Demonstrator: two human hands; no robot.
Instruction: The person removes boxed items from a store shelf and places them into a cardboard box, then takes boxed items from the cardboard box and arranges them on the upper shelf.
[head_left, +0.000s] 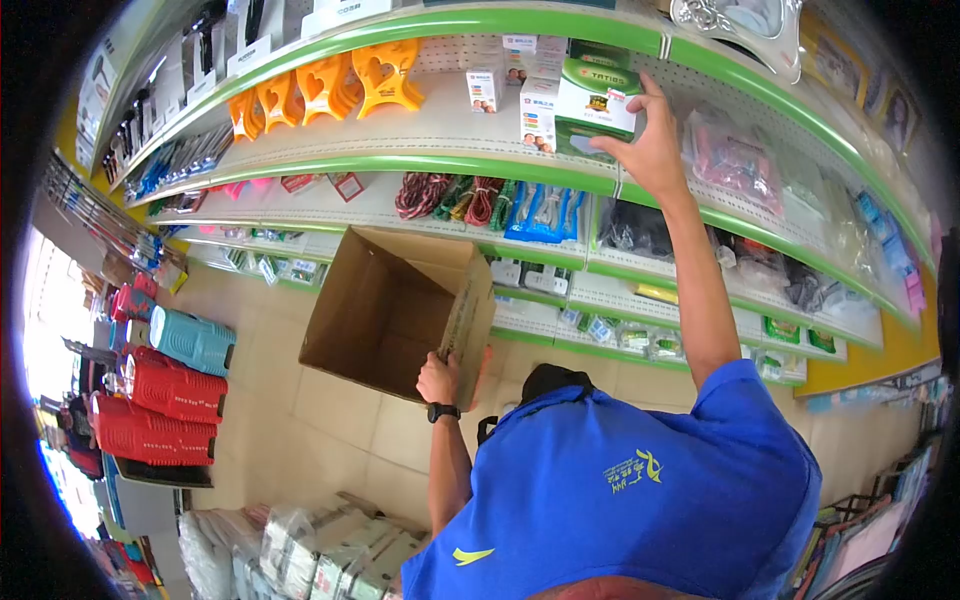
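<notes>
Gripping the carton (470, 310): left hand (438, 381). Clasping the green-white box (592, 100): right hand (655, 142).

The green-and-white box (597, 104) bears "TATIBS", final letters uncertain. Small characters on the blue shirt (620, 495) below it are illegible.

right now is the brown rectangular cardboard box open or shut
Open: the brown cardboard box shows its inner walls; the left hand grips its edge.

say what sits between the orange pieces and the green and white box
In the head view, bare shelf and small white boxes lie between the orange pieces and the green and white box.
</notes>
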